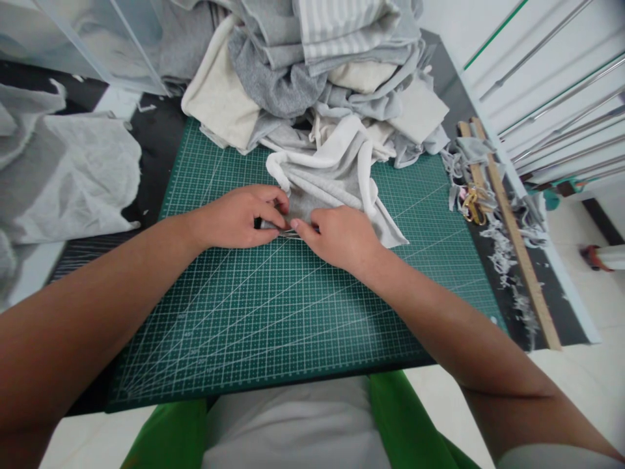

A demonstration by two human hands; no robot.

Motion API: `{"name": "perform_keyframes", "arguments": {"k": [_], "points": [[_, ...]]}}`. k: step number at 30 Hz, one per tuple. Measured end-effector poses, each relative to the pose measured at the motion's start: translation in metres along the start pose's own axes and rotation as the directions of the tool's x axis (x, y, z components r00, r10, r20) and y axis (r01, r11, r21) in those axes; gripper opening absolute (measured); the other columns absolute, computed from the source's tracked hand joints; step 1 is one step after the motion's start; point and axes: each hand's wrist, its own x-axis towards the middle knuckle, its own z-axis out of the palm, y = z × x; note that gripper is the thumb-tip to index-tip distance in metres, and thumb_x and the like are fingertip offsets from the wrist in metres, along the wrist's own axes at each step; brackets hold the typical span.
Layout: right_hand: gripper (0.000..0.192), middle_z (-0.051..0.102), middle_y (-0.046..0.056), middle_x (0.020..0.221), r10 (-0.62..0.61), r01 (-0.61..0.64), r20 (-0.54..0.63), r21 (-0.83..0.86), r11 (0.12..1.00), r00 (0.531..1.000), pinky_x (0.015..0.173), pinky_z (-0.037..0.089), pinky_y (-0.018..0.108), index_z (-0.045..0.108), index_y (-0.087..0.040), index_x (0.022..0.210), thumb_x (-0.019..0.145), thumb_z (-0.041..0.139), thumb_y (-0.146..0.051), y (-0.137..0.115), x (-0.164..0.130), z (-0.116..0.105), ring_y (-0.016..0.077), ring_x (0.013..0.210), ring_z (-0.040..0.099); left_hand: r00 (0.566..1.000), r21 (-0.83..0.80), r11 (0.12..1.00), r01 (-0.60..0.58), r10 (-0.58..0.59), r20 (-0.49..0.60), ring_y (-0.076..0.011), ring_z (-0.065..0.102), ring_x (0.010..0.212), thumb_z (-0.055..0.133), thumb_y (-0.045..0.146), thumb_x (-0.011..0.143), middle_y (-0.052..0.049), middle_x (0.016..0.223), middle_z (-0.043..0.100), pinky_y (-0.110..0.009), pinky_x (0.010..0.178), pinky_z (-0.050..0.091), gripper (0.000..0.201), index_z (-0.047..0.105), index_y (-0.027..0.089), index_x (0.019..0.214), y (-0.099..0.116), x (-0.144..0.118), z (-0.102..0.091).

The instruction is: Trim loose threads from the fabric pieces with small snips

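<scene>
A grey fabric piece (336,179) with curled white edges lies on the green cutting mat (273,312). At its near edge my left hand (244,215) closes its thumb and fingers on the cloth. My right hand (339,238) pinches the same edge a short way to the right, its thumb tip almost meeting the left fingers. Between the fingertips runs a thin, pale, shiny strip, too small to tell whether it is metal or a fold of cloth. My palms hide the rest of the grip.
A tall heap of grey, cream and striped cloth (293,85) stands at the mat's far side. Pale fabric (83,176) lies at left beside a translucent bin (107,39). On the right are gold-handled scissors (472,205), a wooden strip (520,251) and thread scraps (502,251).
</scene>
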Motion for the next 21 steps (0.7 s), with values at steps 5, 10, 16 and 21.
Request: {"name": "perform_keyframes", "arguments": {"k": [5,10,16,21], "points": [[0.058,0.073,0.009,0.073,0.015,-0.015,0.003,0.022,1.0,1.0,0.057,0.031,0.032,0.077,-0.019,0.086,0.1,0.037,-0.059,-0.002,0.003,0.0,0.0231,0.068,0.064,1.0,0.007,1.0,-0.023,0.024,-0.011,-0.0131,0.063,0.089,0.061,0.024,0.087,-0.004,0.109,0.066,-0.025,0.079,0.049,0.019,0.079,0.023,0.095,0.0,0.001,0.0],[0.057,0.074,0.009,0.076,0.035,-0.035,-0.008,0.066,0.997,0.999,0.059,0.032,0.031,0.076,-0.019,0.087,0.099,0.038,-0.059,-0.002,0.004,0.004,0.0216,0.07,0.063,1.0,0.012,1.0,-0.018,0.018,-0.021,-0.0137,0.063,0.09,0.062,0.023,0.087,-0.004,0.109,0.065,-0.025,0.079,0.049,0.018,0.079,0.023,0.093,-0.001,0.0,0.002],[0.058,0.071,0.006,0.069,0.031,-0.025,-0.061,0.098,0.995,0.998,0.057,0.024,0.031,0.074,-0.02,0.083,0.101,0.036,-0.059,0.001,-0.003,0.011,0.0176,0.062,0.057,1.0,0.029,0.999,-0.021,0.022,-0.021,-0.0132,0.062,0.088,0.062,0.023,0.087,-0.004,0.111,0.065,-0.026,0.081,0.048,0.019,0.079,0.023,0.095,0.0,0.0,0.002],[0.059,0.069,0.005,0.065,0.024,-0.013,-0.108,0.106,0.994,0.994,0.056,0.021,0.032,0.074,-0.021,0.079,0.101,0.035,-0.06,0.002,-0.005,0.016,0.0166,0.06,0.055,1.0,0.032,0.999,-0.017,0.018,-0.019,-0.0135,0.061,0.089,0.061,0.022,0.087,-0.005,0.112,0.065,-0.026,0.081,0.048,0.019,0.079,0.022,0.095,0.001,0.0,0.001]]}}
